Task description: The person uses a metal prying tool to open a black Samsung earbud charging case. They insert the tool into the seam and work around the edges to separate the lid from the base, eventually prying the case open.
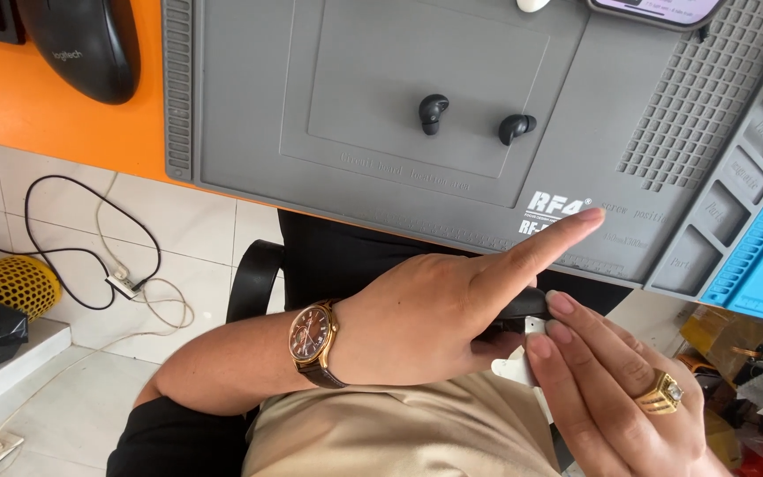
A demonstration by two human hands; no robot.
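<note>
Right hand (615,389), ringed, pinching small white piece (517,367) at fingertips; left hand (426,322), watch (313,343) at wrist, clasped on small black case (514,311), forefinger straight out toward grey mat (249,132). Case between both hands, above lap, long axis roughly level. Farther off on mat, well apart: two black earbuds (433,113). Beyond, orange desk (46,124), black mouse (86,44).

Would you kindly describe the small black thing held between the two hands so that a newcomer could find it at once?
Start at the grey work mat on the orange desk, then drop below its near edge to the person's lap. There the left hand, with a wristwatch, and the right hand, with a gold ring, pinch a small black case. Unlike the two black earbuds, it is held, beside a white scrap.
</note>
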